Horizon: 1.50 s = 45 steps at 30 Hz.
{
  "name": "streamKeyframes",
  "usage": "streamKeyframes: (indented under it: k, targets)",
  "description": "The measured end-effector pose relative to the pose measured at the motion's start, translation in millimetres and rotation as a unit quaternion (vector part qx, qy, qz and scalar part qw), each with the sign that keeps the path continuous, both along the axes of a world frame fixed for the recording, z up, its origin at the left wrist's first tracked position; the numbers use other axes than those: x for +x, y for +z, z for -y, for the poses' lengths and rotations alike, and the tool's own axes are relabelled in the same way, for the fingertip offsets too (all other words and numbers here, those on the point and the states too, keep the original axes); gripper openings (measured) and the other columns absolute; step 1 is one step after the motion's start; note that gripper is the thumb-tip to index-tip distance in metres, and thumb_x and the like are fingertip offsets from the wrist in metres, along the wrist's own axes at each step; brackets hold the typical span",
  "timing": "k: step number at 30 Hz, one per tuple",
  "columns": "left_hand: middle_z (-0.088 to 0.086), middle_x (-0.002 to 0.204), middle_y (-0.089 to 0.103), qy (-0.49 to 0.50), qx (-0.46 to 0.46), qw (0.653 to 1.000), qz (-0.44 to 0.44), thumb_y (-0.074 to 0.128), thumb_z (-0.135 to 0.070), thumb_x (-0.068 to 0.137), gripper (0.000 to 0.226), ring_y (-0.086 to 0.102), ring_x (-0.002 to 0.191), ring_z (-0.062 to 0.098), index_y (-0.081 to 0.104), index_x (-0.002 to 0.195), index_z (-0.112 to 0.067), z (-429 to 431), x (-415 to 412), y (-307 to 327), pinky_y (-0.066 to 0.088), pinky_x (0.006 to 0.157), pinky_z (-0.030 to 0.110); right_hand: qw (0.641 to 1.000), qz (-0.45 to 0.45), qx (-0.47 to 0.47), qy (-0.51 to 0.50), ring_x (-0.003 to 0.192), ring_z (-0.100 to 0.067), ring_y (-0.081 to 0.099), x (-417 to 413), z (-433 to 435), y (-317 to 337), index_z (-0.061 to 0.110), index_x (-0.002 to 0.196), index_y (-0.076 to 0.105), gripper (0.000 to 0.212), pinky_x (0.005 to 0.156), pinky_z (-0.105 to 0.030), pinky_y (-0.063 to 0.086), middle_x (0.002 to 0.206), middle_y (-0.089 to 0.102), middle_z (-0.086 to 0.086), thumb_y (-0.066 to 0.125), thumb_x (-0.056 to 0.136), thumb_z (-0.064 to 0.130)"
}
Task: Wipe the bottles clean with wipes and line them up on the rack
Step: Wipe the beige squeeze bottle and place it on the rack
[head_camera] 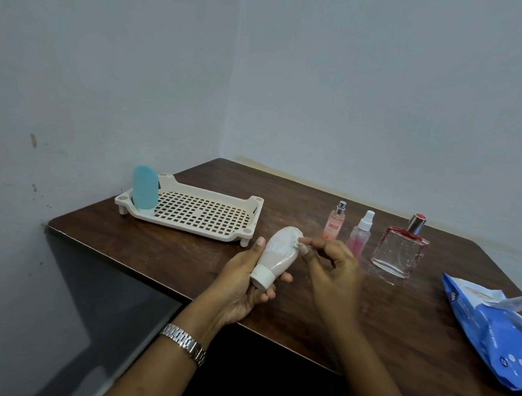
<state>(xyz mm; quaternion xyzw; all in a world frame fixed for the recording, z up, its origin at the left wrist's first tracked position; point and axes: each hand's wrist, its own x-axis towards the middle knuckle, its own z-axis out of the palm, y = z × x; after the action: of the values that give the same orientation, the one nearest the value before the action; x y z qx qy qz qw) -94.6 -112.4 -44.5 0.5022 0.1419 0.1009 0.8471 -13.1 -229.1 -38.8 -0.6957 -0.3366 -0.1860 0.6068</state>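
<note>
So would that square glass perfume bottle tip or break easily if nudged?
The square glass bottle looks thick-walled, so probably heavy for its size and breakable if dropped. Its broad flat base suggests it would slide rather than tip.

cream grid-patterned rack (205, 213), teal bottle (145, 189), dark brown table (398, 308)

White bottle (276, 254) tilted, wipe (296, 243) on it; blue bottle (145, 191) upright on rack (202, 214).

Dark wood counter (191, 254), worn semi-gloss. Cream plastic rack (199, 213) — perforated, matt. Square perfume bottle (399, 253) clear glass, shiny metal cap. Wipes pack (487, 324) glossy blue film. Wristwatch (184, 342) — polished metal links.
</note>
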Motion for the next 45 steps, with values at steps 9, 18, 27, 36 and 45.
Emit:
streamKeyframes:
  k: [9,18,27,36,45]
  targets:
    - [0.012,0.066,0.061,-0.043,0.038,0.998,0.014,0.037,-0.049,0.098,0.047,0.042,0.035,0.011,0.054,0.119,-0.010,-3.4,0.5,-3.5,0.026,0.028,0.014,0.990,-0.097,-0.032,0.099,0.082,-0.005,0.067,15.0,5.3,34.3,0.017,0.085,0.072,0.016,0.070,-0.017,0.054,0.086,0.072,0.006,0.065,0.084,0.002]
    - [0.014,0.064,0.061,-0.053,0.093,0.994,0.039,0.040,-0.047,0.096,0.053,0.039,0.031,0.012,0.054,0.115,0.000,-0.9,2.2,-7.1,0.022,0.029,0.013,0.950,-0.034,-0.284,0.128,0.070,-0.004,0.064,35.2,14.9,72.1,0.016,0.086,0.074,0.012,0.063,-0.012,0.049,0.081,0.073,0.001,0.066,0.084,0.007]
    - [0.015,0.063,0.062,-0.042,0.146,0.987,0.054,0.037,-0.041,0.100,0.041,0.039,0.030,0.012,0.058,0.105,-0.006,6.4,-1.0,-10.6,0.019,0.029,0.013,0.867,0.121,-0.480,0.065,0.083,-0.006,0.055,21.5,-5.5,84.6,0.013,0.095,0.073,0.014,0.061,-0.008,0.034,0.096,0.069,0.002,0.062,0.086,0.011]
    - [0.006,0.065,0.066,-0.026,0.131,0.985,0.113,0.039,-0.039,0.097,0.032,0.049,0.035,0.011,0.047,0.128,-0.034,16.8,-1.9,-5.4,0.022,0.030,0.013,0.869,0.140,-0.458,0.123,0.081,-0.010,0.062,3.1,-18.4,75.0,0.030,0.089,0.039,0.037,0.067,-0.022,0.046,0.088,0.069,0.004,0.064,0.080,0.004]
    - [0.018,0.070,0.063,-0.017,0.135,0.984,0.119,0.036,-0.040,0.100,0.036,0.043,0.035,0.014,0.046,0.135,-0.039,12.2,2.3,-13.2,0.024,0.030,0.013,0.923,0.074,-0.368,0.082,0.072,0.004,0.056,29.2,-2.5,76.4,0.022,0.098,0.042,0.032,0.061,-0.006,0.038,0.077,0.063,0.011,0.067,0.082,0.009]
